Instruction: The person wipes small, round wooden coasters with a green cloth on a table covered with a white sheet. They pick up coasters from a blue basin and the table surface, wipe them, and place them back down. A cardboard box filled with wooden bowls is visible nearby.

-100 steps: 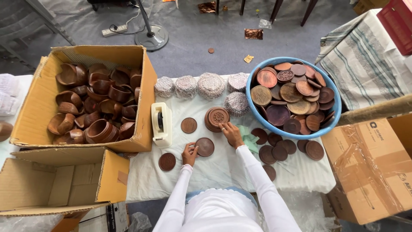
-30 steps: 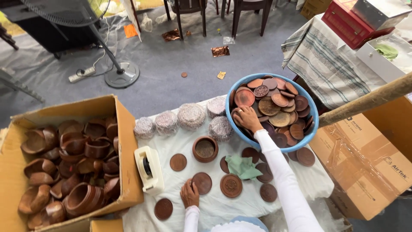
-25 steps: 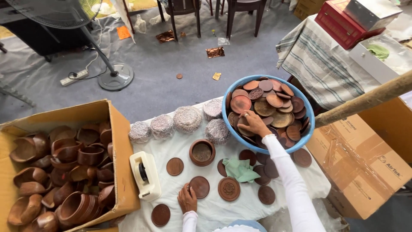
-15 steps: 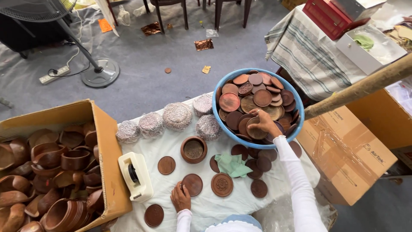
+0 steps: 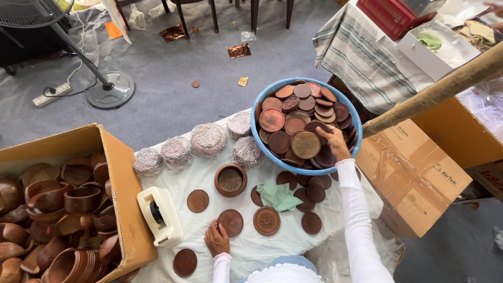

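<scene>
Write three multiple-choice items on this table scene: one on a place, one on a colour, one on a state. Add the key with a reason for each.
1. Where is the right hand?
A. On the tape dispenser
B. In the basin, on a round wooden lid
C. In the cardboard box

2. What colour is the basin?
A. Blue
B. Red
C. White

3. How does the small wooden bowl stand?
A. Upside down
B. On its side
C. Upright, open, no lid on it

Key: 1 B, the fingers rest at the edge of a lid on the pile in the basin, while the left hand lies on the white cloth by a flat lid. 2 A, its rim is plain blue. 3 C, its inside shows from above.
</scene>
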